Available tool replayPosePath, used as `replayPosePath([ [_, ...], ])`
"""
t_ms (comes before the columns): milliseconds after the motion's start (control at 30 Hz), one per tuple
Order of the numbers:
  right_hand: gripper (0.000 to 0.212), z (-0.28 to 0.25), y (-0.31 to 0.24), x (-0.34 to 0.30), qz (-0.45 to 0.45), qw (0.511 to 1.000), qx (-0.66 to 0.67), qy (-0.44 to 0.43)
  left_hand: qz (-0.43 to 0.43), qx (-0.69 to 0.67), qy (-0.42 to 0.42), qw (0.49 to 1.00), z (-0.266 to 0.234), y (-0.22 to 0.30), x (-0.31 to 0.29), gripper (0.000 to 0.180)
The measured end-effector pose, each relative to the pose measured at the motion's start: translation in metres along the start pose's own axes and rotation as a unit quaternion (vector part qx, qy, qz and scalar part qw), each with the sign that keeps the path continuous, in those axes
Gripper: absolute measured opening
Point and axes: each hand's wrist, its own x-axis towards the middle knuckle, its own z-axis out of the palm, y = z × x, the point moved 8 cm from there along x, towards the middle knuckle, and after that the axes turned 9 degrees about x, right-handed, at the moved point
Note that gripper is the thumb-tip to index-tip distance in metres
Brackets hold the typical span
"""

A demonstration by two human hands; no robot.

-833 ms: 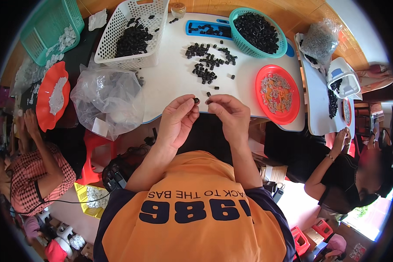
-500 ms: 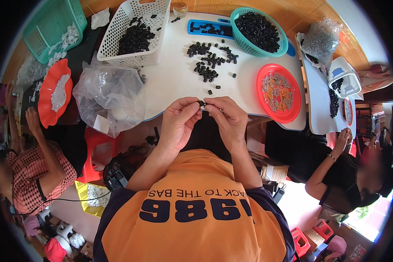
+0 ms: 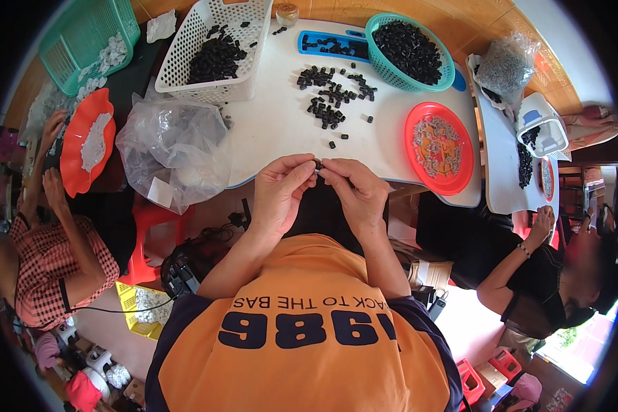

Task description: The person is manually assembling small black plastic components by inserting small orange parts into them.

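A small black plastic piece (image 3: 318, 165) is pinched at the fingertips of my left hand (image 3: 285, 191), just over the table's near edge. The thumb and forefinger of my right hand (image 3: 353, 189) press together against its right side; whether they hold a second small part is too small to make out. Beyond my hands, several loose black pieces (image 3: 326, 113) lie scattered on the white table (image 3: 268, 127). To the right of them sits a red plate (image 3: 410, 147) with many small greyish metal-looking parts in it.
A white basket (image 3: 250, 86) and a green basket (image 3: 391, 75), both with black pieces, stand at the back. Between them lies a blue tray (image 3: 310, 48). A clear plastic bag (image 3: 175, 147) covers the table's left front. Co-workers sit at tables on both sides.
My right thumb and fingers have shifted slightly around the small black piece. My left hand keeps nearly the same place. The co-worker on the left has moved an arm.
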Motion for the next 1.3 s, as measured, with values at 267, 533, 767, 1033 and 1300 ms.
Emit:
replayPosePath([
  [267,0.018,0.000,-0.005,0.003,-0.088,0.995,-0.037,-0.001,-0.028,-0.005,0.008,1.000,0.004,-0.004,0.002,0.019],
  [533,0.031,-0.003,0.013,0.004,0.067,0.995,0.015,-0.079,-0.139,-0.041,-0.105,0.984,0.011,-0.015,0.008,0.023],
  [767,0.031,0.000,0.018,-0.002,0.092,0.982,0.074,-0.150,-0.177,-0.017,-0.087,0.980,0.006,-0.023,0.008,0.036],
  [1033,0.030,-0.005,0.022,-0.011,0.047,0.993,0.050,-0.096,-0.189,-0.029,-0.088,0.978,0.011,-0.031,0.004,0.032],
  [1300,0.034,-0.013,0.021,-0.012,0.035,0.995,0.058,-0.068,-0.261,-0.093,-0.111,0.954,0.022,-0.037,-0.003,0.025],
])
